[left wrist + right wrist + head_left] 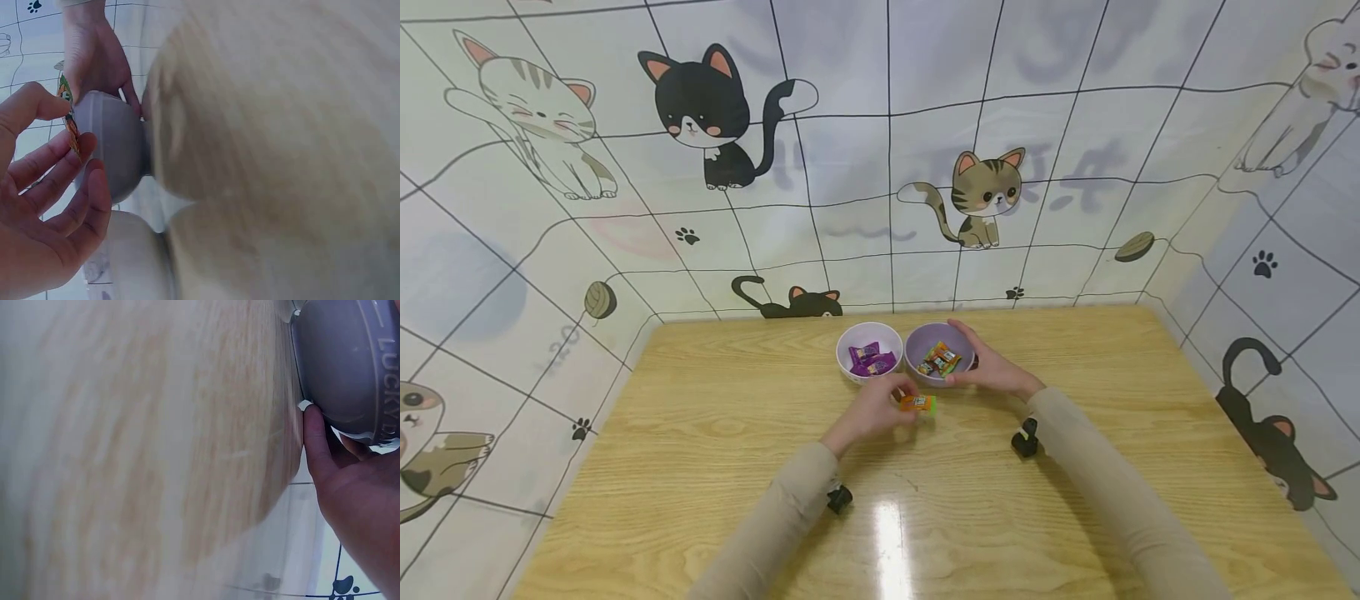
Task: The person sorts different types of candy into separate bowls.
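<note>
My left hand [876, 408] pinches a small orange-and-green wrapped candy [917, 403] between thumb and fingers, just in front of the two bowls. In the left wrist view, that candy [67, 112] stands edge-on between the fingertips, with the other fingers loosely bent. With thumb and fingers spread round its right side, my right hand [996, 369] grips a purple bowl [919, 340]. Several orange-wrapped candies [940, 358] lie inside it. Raised lettering shows on the side of the purple bowl [347, 369] in the right wrist view.
Left of the purple bowl and close against it stands a white bowl [848, 340] holding several purple-wrapped candies [872, 363]. Both bowls are near the back of a wooden table [737, 400]. A cat-print sheet [850, 183] hangs behind and along the sides.
</note>
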The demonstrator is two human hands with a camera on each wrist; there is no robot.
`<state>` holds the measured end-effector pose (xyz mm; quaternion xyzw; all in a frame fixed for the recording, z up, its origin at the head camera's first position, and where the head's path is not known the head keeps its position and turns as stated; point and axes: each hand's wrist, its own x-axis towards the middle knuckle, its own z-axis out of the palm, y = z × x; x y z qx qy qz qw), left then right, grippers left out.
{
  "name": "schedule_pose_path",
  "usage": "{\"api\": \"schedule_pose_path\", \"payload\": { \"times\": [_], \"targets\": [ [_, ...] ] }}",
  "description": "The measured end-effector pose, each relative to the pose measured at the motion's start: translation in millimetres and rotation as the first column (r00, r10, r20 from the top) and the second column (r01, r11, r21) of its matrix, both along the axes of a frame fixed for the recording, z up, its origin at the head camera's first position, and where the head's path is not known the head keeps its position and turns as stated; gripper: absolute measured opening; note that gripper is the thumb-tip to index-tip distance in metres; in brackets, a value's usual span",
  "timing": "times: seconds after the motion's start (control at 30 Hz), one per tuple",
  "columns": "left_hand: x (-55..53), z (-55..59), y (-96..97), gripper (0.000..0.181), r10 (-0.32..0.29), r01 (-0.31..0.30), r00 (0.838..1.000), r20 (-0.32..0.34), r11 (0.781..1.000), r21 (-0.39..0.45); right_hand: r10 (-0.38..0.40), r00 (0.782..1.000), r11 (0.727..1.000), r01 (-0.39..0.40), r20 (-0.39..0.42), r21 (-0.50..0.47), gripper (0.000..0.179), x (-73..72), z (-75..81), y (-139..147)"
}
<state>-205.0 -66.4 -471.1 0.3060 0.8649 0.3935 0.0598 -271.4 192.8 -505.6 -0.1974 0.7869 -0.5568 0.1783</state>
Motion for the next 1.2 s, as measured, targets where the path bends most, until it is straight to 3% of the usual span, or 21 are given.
{"api": "schedule_pose_path", "payload": {
  "times": [0.3, 0.53, 0.87, 1.03, 1.2],
  "targets": [
    [-14.9, 16.3, 7.3, 0.023, 0.067, -0.067, 0.995, -0.073, 0.998, 0.004, 0.029, 0.999, 0.999, -0.028, 0.035, -0.028, 0.102, 13.3, 28.4, -4],
    [-31.7, 22.4, 10.9, 0.022, 0.129, -0.129, 0.989, -0.073, 0.992, 0.015, 0.038, 0.998, 0.999, -0.037, 0.048, -0.031, 0.1, 11.0, 31.0, -3],
    [-50.9, 23.4, 17.0, 0.021, 0.173, -0.176, 0.982, -0.077, 0.984, -0.031, 0.039, 0.998, 0.999, -0.038, 0.046, -0.022, 0.1, 7.3, 27.8, -1],
    [-57.7, 21.1, 21.5, 0.02, 0.213, -0.22, 0.973, -0.085, 0.971, -0.092, 0.03, 0.999, 0.999, -0.029, 0.032, -0.02, 0.101, -1.6, 10.0, 1],
    [-62.4, 16.8, 25.3, 0.026, 0.206, -0.213, 0.975, -0.089, 0.973, -0.089, 0.027, 1.0, 1.0, -0.027, 0.014, -0.013, 0.102, -6.8, -0.6, 4]
  ]
}}
